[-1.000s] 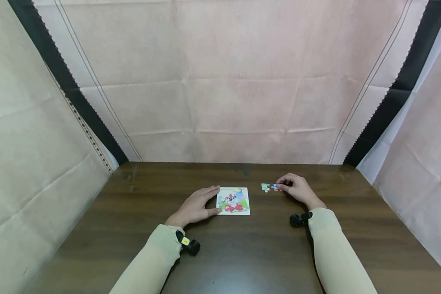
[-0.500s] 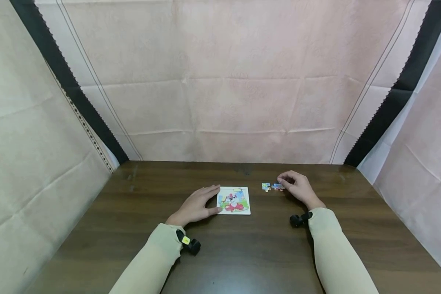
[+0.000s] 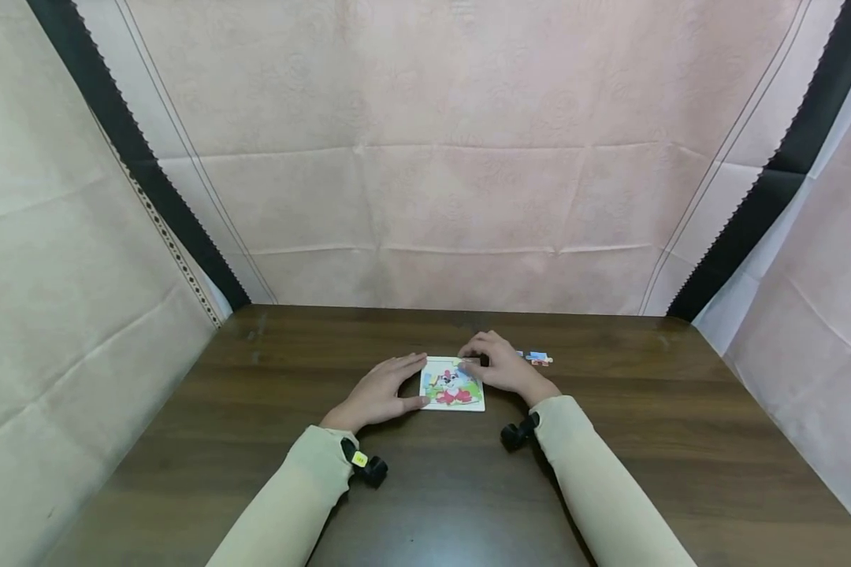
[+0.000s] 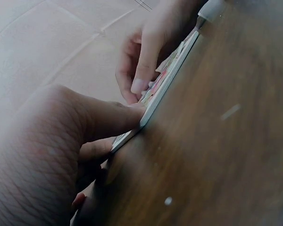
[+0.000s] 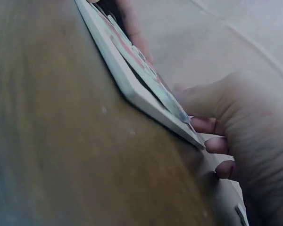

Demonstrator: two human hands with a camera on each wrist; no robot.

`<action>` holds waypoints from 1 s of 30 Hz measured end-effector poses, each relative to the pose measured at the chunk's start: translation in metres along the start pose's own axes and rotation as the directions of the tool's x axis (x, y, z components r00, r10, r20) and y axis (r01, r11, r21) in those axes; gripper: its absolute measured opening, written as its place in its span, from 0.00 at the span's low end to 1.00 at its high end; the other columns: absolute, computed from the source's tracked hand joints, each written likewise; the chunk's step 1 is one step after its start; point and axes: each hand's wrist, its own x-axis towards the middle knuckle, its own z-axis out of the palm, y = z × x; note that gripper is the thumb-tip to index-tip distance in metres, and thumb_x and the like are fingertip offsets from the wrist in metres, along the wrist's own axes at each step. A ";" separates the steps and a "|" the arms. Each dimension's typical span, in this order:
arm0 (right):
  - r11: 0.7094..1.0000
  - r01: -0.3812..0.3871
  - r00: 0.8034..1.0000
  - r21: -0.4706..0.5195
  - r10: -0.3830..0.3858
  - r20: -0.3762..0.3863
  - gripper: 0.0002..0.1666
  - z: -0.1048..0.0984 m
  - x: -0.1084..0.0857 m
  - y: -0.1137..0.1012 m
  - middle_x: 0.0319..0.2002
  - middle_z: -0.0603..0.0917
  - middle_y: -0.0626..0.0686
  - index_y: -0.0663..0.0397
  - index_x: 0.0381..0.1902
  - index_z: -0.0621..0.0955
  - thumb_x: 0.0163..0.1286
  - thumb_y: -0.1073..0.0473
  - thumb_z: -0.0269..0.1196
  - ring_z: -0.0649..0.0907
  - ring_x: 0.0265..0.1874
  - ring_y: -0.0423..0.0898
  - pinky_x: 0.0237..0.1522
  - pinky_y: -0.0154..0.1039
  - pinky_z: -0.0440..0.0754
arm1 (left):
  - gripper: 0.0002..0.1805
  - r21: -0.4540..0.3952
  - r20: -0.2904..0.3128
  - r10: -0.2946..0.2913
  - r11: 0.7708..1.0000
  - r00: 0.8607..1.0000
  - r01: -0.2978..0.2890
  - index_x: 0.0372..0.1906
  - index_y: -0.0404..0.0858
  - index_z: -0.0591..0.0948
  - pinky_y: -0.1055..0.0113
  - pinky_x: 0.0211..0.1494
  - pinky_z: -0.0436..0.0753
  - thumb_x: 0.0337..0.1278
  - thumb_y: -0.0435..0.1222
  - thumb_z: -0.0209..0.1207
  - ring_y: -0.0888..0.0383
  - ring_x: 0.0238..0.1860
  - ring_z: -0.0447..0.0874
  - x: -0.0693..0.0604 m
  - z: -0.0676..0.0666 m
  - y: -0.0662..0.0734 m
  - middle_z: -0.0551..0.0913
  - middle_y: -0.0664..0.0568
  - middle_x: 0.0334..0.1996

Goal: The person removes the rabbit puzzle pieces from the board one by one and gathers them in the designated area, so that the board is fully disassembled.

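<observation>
A square picture puzzle [image 3: 451, 388] in a white frame, showing a cartoon animal in pink, lies flat on the table. My left hand [image 3: 377, 394] rests along its left side, fingers fairly straight, with the thumb on the near left corner. Over the far right corner is my right hand [image 3: 499, 366], its fingers bent and its thumb reaching onto the picture. In the right wrist view, that thumb [image 5: 198, 100] touches the puzzle's corner [image 5: 191, 134]; whether a piece is between thumb and fingers is hidden. Several puzzle pieces [image 5: 144, 77] stand slightly above the frame.
A loose puzzle piece [image 3: 538, 358] lies beyond the right hand, and a sliver of another piece [image 3: 519, 353] shows beside it, mostly hidden by that hand. The brown wooden table [image 3: 425, 488] runs back to a pale cloth wall [image 3: 425, 197].
My right hand has moved left from the loose pieces to the puzzle's far right corner. Its thumb and fingers were close together above those pieces half a second ago. The left hand stays in place.
</observation>
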 end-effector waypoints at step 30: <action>0.999 0.020 0.999 -0.046 -0.019 0.028 0.12 -0.002 -0.001 -0.006 0.49 0.82 0.48 0.49 0.49 0.85 0.72 0.53 0.66 0.77 0.48 0.46 0.51 0.48 0.78 | 0.43 0.014 0.006 0.013 1.000 1.000 -0.013 0.78 0.46 0.63 0.51 0.78 0.54 0.65 0.61 0.57 0.56 0.78 0.54 0.001 -0.002 0.002 0.58 0.58 0.78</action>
